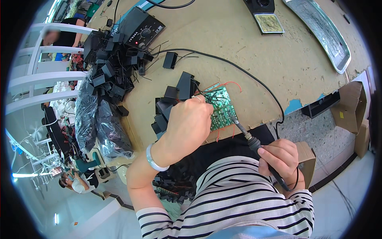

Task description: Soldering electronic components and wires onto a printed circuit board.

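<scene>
A tan table spreads ahead of the left hand and the right hand, its top scuffed and flecked, with a blue patch at the edge ahead of the right hand. Past that edge, to the right hand's right, lies grey speckled floor; a dark strip parts it from paler, smoother floor. An open cardboard box sits farther right and ahead. Well left of the left hand stands a white frame of several bars, the cluttered room showing between them. Behind and left of that hand, a bright tube light glows near the picture's rim.
</scene>
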The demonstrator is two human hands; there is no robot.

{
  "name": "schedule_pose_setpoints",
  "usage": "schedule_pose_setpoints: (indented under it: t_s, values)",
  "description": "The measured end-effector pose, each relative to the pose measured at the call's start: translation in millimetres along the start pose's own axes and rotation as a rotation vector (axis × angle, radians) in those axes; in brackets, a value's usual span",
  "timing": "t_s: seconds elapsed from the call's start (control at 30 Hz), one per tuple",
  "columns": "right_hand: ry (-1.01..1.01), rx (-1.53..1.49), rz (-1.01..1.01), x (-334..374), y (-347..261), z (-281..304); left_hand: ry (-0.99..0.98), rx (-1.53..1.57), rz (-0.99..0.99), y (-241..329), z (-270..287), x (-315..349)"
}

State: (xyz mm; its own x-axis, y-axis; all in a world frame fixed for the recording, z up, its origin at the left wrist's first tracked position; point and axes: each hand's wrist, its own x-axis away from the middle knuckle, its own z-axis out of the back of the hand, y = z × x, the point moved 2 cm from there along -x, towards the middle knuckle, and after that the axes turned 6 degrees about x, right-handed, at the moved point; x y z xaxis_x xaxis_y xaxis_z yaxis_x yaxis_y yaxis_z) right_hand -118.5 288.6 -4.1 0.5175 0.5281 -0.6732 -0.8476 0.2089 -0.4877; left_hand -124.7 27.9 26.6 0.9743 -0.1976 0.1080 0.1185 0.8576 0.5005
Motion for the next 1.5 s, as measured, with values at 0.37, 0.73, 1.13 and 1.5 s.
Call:
schedule_pose_setpoints:
  t_s: [0.37, 0.73, 1.13, 1.5]
  values:
    - [0.028, -0.026, -0.029, 3, 0, 5, 0.068, 0.177, -0.104, 8, 39, 7]
    - [0.017, -0.033, -0.040, 1, -1, 7, 0.043, 0.207, -0.161, -25, 64, 60]
    - [0.000, -0.054, -0.020, 2, -7, 0, 0.221, 0.256, -0.318, -21, 34, 37]
    - [-0.084, -0.093, -0.055, 8, -8, -9, 0.019, -0.088, -0.407, -13, 8, 21]
